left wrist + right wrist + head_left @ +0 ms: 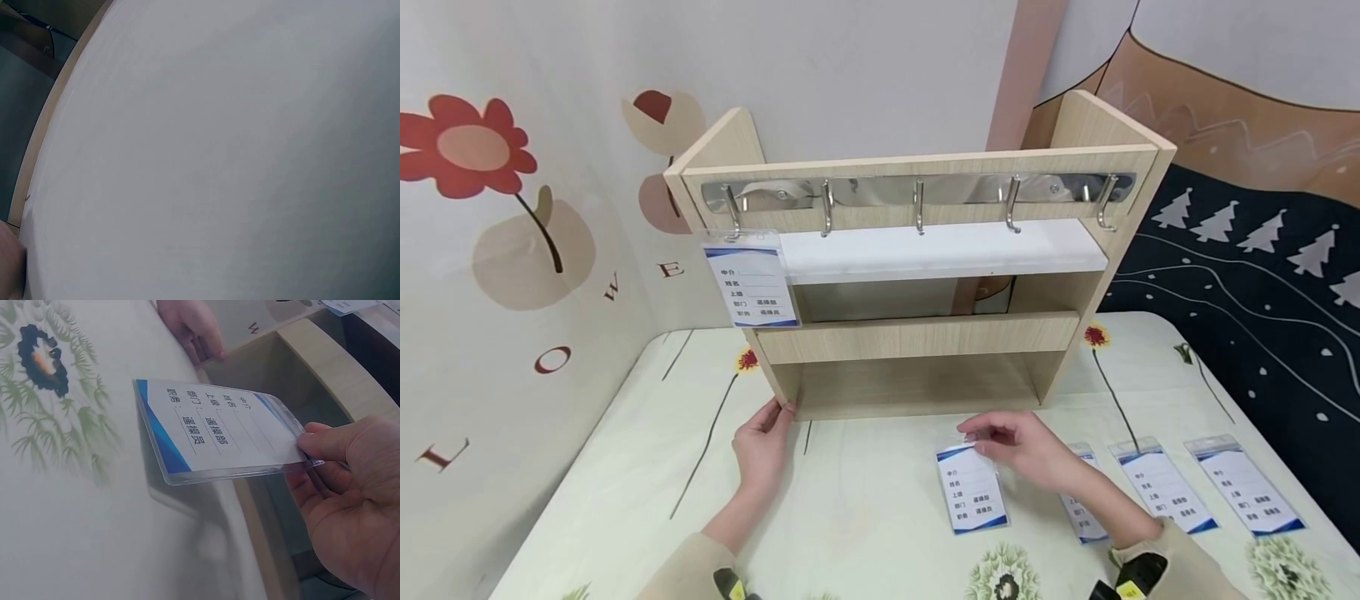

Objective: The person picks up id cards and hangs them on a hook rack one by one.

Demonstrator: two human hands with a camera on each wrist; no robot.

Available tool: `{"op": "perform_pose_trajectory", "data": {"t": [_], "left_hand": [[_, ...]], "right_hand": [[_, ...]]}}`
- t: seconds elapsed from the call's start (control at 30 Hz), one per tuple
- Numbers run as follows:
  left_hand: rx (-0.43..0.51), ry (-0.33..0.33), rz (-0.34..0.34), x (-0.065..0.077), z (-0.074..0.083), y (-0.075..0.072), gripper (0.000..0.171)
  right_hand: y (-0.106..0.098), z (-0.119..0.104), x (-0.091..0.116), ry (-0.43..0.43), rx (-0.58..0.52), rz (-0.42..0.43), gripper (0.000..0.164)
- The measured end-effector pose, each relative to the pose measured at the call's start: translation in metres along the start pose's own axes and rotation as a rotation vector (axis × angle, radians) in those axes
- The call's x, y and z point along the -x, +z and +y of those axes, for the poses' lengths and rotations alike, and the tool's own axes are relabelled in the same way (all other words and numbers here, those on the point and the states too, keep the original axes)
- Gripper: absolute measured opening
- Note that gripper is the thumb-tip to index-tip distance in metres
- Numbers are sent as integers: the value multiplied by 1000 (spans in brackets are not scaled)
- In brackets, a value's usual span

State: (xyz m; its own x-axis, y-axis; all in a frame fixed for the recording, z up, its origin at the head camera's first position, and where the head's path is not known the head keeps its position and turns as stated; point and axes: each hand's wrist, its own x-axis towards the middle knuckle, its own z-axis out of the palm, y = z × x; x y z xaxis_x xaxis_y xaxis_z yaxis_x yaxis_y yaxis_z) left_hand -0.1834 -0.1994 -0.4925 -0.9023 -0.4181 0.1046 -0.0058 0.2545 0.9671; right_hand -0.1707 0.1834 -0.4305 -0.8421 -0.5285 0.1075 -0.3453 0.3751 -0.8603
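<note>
My right hand (1026,446) pinches the top edge of a clear-sleeved name badge (973,496) between thumb and fingers. In the right wrist view this badge (219,425) is tilted above the tablecloth, printed side showing, its shadow beneath. A wooden shelf unit (917,340) stands behind it, with a metal hook rail (872,192) along the top. My left hand (763,450) grips the shelf's lower left front corner, thumb at the panel's front. Another badge (752,287) hangs at the leftmost hook (732,212). Only a sliver of the left hand (11,265) appears in the left wrist view.
Three more badges lie on the table to the right: one (1086,512) partly behind the right forearm, a middle one (1165,487) and an outer one (1251,483). A flowered cloth (865,517) covers the table. Printed curtains (880,75) hang behind and beside it.
</note>
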Motion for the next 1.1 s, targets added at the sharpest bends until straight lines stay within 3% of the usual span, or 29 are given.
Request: {"op": "perform_pose_trajectory", "data": {"t": [0.43,1.1], "left_hand": [[-4,1,27,-1,0,1,34],[-7,0,29,0,1,1,33]], "right_hand": [[4,-17,-14,-26,-44,6,25],[14,-59,-47,-137,-139,53,23]]}}
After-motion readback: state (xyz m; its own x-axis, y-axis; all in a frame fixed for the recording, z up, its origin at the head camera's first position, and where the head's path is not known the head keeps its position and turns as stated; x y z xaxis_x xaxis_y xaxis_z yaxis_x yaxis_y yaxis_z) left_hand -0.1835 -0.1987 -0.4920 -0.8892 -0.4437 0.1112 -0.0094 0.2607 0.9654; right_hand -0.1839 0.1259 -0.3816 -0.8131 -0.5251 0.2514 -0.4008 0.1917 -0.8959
